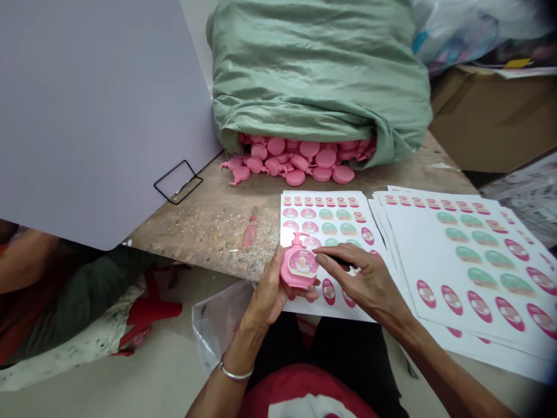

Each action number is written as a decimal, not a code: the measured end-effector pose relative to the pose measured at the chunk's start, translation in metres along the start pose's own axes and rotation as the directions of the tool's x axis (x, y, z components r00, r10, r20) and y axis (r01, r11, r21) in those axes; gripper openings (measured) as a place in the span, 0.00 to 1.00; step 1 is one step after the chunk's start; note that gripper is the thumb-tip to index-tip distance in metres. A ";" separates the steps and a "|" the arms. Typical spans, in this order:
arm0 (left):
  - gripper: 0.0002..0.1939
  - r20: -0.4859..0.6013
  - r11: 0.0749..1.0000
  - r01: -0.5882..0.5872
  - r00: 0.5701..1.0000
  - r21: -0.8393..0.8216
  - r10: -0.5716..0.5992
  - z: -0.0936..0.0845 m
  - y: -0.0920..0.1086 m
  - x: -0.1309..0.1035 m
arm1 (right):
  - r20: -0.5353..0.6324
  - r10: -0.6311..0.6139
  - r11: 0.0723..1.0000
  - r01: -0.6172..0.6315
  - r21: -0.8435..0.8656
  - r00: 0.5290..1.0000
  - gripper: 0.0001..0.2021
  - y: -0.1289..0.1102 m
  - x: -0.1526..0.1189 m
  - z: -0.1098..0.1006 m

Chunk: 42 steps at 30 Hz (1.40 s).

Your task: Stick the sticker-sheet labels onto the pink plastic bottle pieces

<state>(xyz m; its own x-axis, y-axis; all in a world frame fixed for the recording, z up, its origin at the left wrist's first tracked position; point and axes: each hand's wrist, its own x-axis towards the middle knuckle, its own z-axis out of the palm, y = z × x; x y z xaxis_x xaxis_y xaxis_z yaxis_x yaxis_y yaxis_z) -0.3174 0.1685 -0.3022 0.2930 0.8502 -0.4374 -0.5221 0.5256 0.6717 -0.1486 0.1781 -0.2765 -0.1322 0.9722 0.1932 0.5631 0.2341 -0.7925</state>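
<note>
My left hand [270, 293] is wrapped round a small pink toy pump bottle [287, 277], held upright over the near edge of a sticker sheet [301, 309]. A rounded pink label [303, 263] with a picture lies on the bottle's front. My right hand [364, 274] is closed, its fingertips at the label's right edge. Between its fingers sits a slim dark tool [346, 262], mostly hidden, whose kind I cannot make out. The sheet bears rows of pink and green stickers. Its upper left part shows above the bottle.
A green sack [313, 69] spills several pink bottles [296, 176] onto the worn wooden table [209, 232]. More sticker sheets [418, 255] are stacked at the right. A grey panel [100, 104] and a black wire frame [178, 183] stand left. Another person's arm [26, 261] shows beyond.
</note>
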 end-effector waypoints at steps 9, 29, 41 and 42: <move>0.32 0.009 1.000 0.000 1.000 0.003 0.000 0.000 -0.002 0.002 | 0.012 0.011 1.000 -0.011 0.006 1.000 0.13 -0.002 0.001 0.002; 0.32 0.040 0.999 -0.034 0.999 -0.013 0.035 -0.002 -0.002 0.000 | 0.023 0.031 0.999 -0.032 0.040 0.999 0.13 -0.006 0.001 0.004; 0.33 0.014 0.999 -0.034 0.999 0.011 0.034 -0.004 -0.001 0.002 | 0.009 0.024 0.998 -0.024 0.054 1.000 0.12 -0.003 0.001 0.009; 0.33 0.015 0.999 -0.036 0.999 0.011 0.036 -0.004 -0.001 0.002 | 0.006 0.026 0.998 -0.027 0.057 1.000 0.12 -0.003 0.001 0.009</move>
<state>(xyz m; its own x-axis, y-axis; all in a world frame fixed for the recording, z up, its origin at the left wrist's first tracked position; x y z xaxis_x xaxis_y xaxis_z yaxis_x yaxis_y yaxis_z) -0.3192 0.1692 -0.3058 0.2861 0.8687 -0.4044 -0.5236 0.4952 0.6933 -0.1583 0.1788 -0.2790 -0.1224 0.9781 0.1685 0.5193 0.2078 -0.8290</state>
